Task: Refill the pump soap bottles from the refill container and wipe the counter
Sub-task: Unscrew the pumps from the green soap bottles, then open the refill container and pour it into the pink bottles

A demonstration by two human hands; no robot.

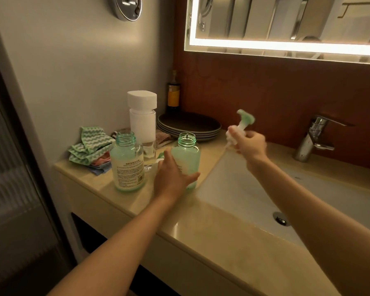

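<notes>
On the polished beige stone counter (201, 231), two clear round bottles with green-tinted threaded necks stand uncapped just left of the basin. The nearer bottle (187, 154), cylindrical with rounded shoulders, sits at the counter's edge beside the white rectangular sink (244, 189); the left hand (172, 178) wraps its lower body, fingers curled round the front and thumb out to the side. The second bottle (127, 163), of the same shape and bearing a white printed label, stands just to the left, untouched. The right hand (251, 144) is raised above the sink's far left corner, closed round the white collar of a pump top (242, 122) whose pale green nozzle head is motion-blurred. Behind the bottles rises a tall white refill container (142, 118), matte plastic with a broad, squarish rounded cap. Crumpled cloths (90, 146) with a green-and-white zigzag weave lie heaped against the wall, touching a pink and a blue fold beneath. A stack of dark, shallow round plates (189, 127) rests near the back wall, with a slim dark glass bottle (174, 92) carrying a yellow label standing in the corner behind it. A chrome lever faucet (313, 137) stands at the sink's far side, under a mirror (286, 18) edged with a lit strip.
</notes>
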